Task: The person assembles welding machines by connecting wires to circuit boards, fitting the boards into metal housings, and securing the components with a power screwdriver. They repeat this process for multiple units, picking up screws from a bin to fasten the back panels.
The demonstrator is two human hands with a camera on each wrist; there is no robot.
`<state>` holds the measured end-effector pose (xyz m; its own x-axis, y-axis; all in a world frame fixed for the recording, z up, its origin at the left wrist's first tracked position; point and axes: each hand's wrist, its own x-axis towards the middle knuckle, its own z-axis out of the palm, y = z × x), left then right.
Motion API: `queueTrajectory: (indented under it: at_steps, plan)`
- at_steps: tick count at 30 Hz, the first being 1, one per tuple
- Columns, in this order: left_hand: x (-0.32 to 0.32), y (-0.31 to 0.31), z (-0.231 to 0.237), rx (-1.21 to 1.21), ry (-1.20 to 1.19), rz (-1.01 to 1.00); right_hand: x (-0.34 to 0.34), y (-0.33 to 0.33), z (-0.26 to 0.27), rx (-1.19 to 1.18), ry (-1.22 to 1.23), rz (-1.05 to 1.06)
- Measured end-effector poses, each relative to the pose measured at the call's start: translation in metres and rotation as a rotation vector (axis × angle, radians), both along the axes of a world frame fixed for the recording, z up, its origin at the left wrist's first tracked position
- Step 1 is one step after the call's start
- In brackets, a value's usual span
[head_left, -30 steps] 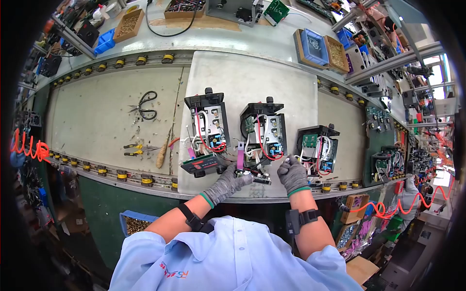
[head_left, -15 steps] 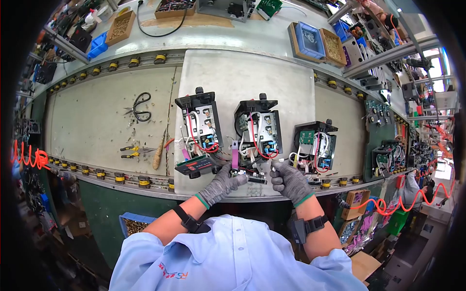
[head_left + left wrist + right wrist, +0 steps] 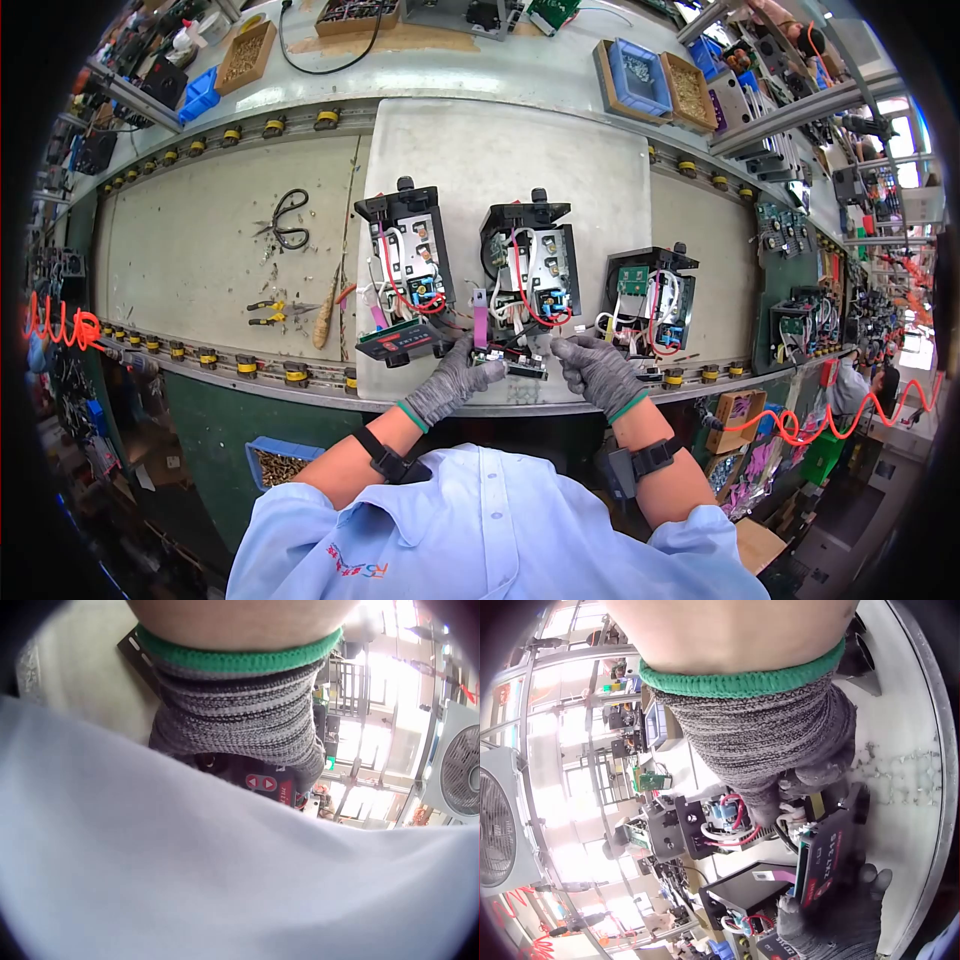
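My left hand (image 3: 450,388), in a grey knit glove, grips a control panel (image 3: 826,859) with a dark face marked ZX7 315. The panel lies in front of the middle open machine (image 3: 535,265), whose red and white wires lead toward it. My right hand (image 3: 603,378), gloved too, curls its fingers close to the panel's right end, pinching a small pale connector (image 3: 557,346) mostly hidden by the fingertips. A purple strip (image 3: 480,325) stands by the panel's left end. Sleeve cloth covers much of the left wrist view.
Another open machine (image 3: 405,255) with its panel (image 3: 405,342) stands to the left, a third (image 3: 650,300) to the right. Scissors (image 3: 288,220) and yellow-handled pliers (image 3: 275,312) lie on the left of the bench. Roller rails (image 3: 247,368) run along both edges. Parts boxes (image 3: 640,78) stand behind.
My right hand has moved left and slightly lower, closer to the panel, carrying the pale connector. The left hand keeps hold of the panel, and the head view has shifted slightly.
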<state>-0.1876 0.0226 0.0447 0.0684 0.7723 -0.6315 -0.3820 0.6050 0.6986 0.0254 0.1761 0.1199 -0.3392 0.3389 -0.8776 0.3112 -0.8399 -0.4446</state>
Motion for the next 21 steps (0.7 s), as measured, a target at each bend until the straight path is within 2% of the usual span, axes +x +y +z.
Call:
queueTrajectory:
  at_steps: [1, 4, 5, 6, 8, 12, 14, 17, 21]
  plan:
    - [0.001, -0.001, -0.003, -0.006, -0.002, 0.002, -0.004, -0.003, -0.001, -0.006, -0.002, 0.002]
    - [0.001, 0.001, -0.002, 0.001, 0.011, 0.022, -0.017, -0.018, -0.007, 0.246, -0.179, 0.081]
    - [0.0, 0.003, 0.01, 0.026, -0.051, 0.074, -0.017, -0.023, -0.014, 0.237, -0.181, 0.084]
    - [0.001, 0.004, 0.017, 0.052, -0.112, 0.126, -0.016, -0.028, -0.021, 0.342, -0.161, 0.071]
    - [0.004, 0.002, 0.012, 0.067, -0.082, 0.131, -0.017, -0.037, -0.028, 0.49, -0.157, 0.049]
    - [0.005, -0.001, 0.005, 0.079, 0.017, 0.096, -0.018, -0.049, -0.028, 0.591, -0.217, 0.105]
    - [0.006, -0.003, -0.004, 0.072, 0.022, 0.084, -0.016, -0.055, -0.034, 0.654, -0.161, 0.029]
    - [0.007, -0.005, -0.009, 0.076, 0.032, 0.075, -0.014, -0.056, -0.035, 0.681, -0.158, 0.065]
    - [0.005, 0.0, 0.007, 0.075, 0.024, 0.089, -0.011, -0.053, -0.034, 0.75, -0.104, 0.09]
